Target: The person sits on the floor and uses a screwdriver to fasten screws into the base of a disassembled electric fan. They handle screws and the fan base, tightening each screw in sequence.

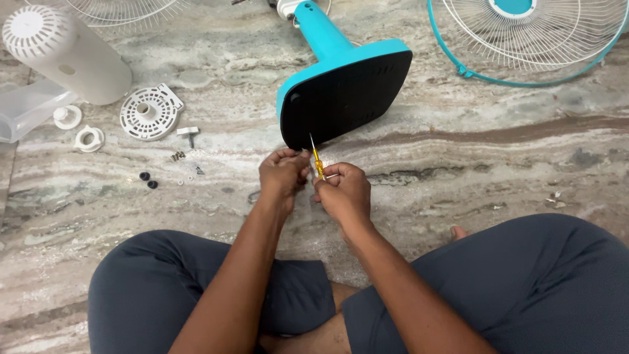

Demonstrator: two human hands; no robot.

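1. Gripping a yellow-handled screwdriver (317, 160), my right hand (343, 191) is closed around it, while my left hand (283, 174) pinches something too small to tell.
2. Just beyond, the turquoise fan base (345, 92) lies tipped on the marble floor (472, 164).
3. Farther left sit loose screws (178, 156) and a white round grille cap (151, 112).

- The floor (498, 164) is polished stone, streaked grey, beige and brown.
- A teal fan base (344, 92) lies tipped on it, black underside facing the person.
- A teal-rimmed wire grille (524, 39) lies at upper right; another white grille (124, 10) at the top left edge.
- A white motor housing (62, 52) lies at upper left, beside a clear plastic piece (26, 108).
- A round white vented disc (151, 113), two white rings (78, 128), small screws (178, 156) and two black caps (148, 180) lie scattered near it.
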